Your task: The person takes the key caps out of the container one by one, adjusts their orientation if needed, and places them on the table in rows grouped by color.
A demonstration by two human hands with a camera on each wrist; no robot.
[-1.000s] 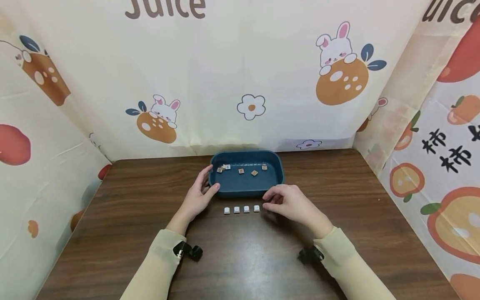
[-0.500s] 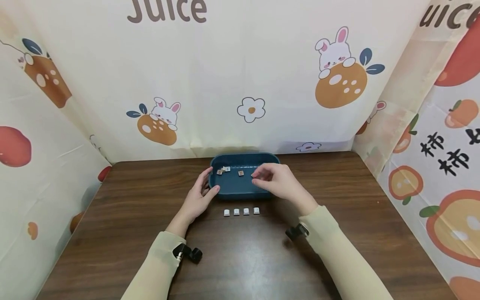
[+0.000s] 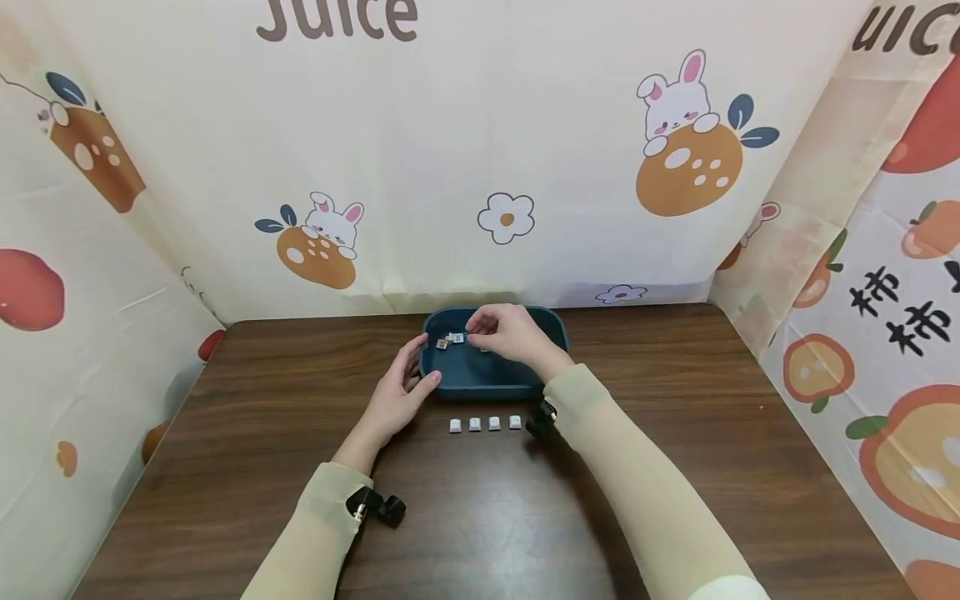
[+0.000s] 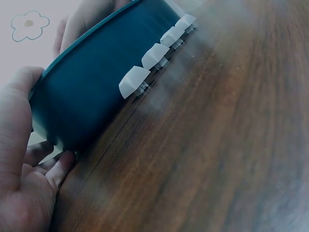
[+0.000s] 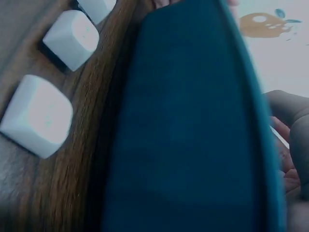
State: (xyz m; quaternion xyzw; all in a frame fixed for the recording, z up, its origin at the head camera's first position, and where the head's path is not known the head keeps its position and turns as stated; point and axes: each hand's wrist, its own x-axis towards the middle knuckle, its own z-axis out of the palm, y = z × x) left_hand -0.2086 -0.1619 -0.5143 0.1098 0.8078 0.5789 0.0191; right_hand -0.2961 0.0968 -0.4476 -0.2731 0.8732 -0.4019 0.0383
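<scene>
A dark blue tray (image 3: 487, 391) stands on the wooden table near the back wall. My left hand (image 3: 393, 400) holds its left end, the thumb at the front corner and the fingers along the side. Above the tray hovers my right hand (image 3: 513, 337), thumb and fingers bent and slightly apart, the fingertips beside a small white square piece (image 3: 458, 338). A brown-faced piece (image 3: 442, 343) lies to its left; other pieces are partly covered by the right hand. In front of the tray, several white keycaps (image 3: 475, 424) sit in a row, large in the right wrist view.
The brown table (image 3: 300, 367) reaches the printed cloth (image 3: 420, 167) at the back and sides. A black wrist camera (image 3: 378, 504) is strapped on the left forearm, and another (image 3: 542, 419) hangs close to the right end of the keycap row.
My right hand has moved from beside the keycap row up over the tray, then left across it. My left hand stays on the tray. The keycap row has not moved.
</scene>
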